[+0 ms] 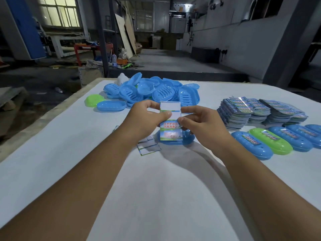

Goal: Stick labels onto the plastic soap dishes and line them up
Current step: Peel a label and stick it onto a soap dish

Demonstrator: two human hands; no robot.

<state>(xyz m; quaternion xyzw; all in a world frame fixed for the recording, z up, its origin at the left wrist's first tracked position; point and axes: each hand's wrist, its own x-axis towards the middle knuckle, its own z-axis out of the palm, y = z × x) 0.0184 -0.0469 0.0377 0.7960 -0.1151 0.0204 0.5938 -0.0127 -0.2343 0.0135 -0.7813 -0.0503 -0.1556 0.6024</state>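
A glossy rectangular label sheet (171, 120), its upper part blank white and its lower part printed, is pinched between the thumb and fingers of the left hand (147, 119) and the right hand (199, 123) above a smooth oval blue dish (186, 139) on the white table (156, 188). At the far left a loose pile (152, 91) of slotted blue plastic dishes is heaped beside a green dish (93, 100). At the right, label stacks (260, 111) are set behind a row (278, 140) of labelled dishes, and peeled backing papers (148, 147) are scattered near the left wrist.
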